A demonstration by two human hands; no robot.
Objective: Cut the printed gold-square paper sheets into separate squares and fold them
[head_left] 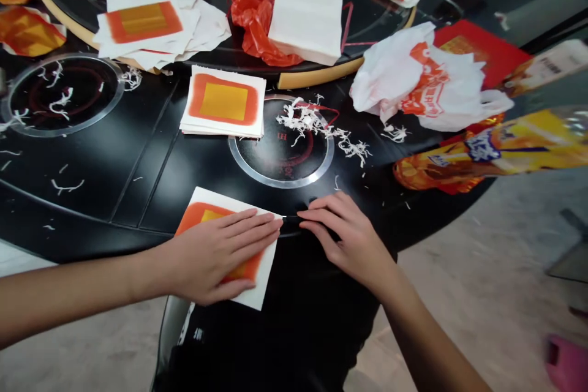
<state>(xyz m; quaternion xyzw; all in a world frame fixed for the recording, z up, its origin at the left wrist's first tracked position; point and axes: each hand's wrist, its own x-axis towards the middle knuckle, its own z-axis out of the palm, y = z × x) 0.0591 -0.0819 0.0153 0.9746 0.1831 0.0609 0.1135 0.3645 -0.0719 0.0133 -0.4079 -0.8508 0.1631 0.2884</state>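
My left hand (229, 251) lies flat, fingers stretched out, on a sheet of joss paper (269, 285) at the near table edge. The sheet is white with an orange patch and a gold square, partly hidden under the palm. At its right corner, my right hand (342, 229) has thumb and fingers pinched together; what they hold is too small and dark to make out. Just beyond lies a neat stack of joss paper (225, 104). White paper shreds (303, 119) are scattered to the right of that stack.
A turntable rim (316, 75) curves across the back. On it are a loose joss paper pile (147, 21), a red plastic bag (252, 6) and a white paper stack (307, 18). To the right lie a white plastic bag (413, 76) and a yellow-labelled drink bottle (496, 147).
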